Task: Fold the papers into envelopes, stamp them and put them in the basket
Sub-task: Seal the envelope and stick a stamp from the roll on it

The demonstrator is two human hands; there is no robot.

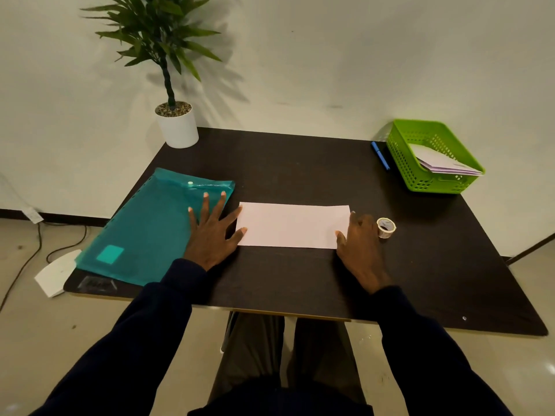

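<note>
Your left hand (210, 232) and right hand (360, 238), grips released and flat, touch opposite ends of the folded paper (292, 225).

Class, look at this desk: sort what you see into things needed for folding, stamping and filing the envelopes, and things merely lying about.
Belongs to the job:
- pink paper, held flat at its ends by the left hand and right hand
- sticker roll
- green basket, already holding finished envelopes
- teal folder, probably the paper supply

Just lying about:
- potted plant
- blue pen
</note>
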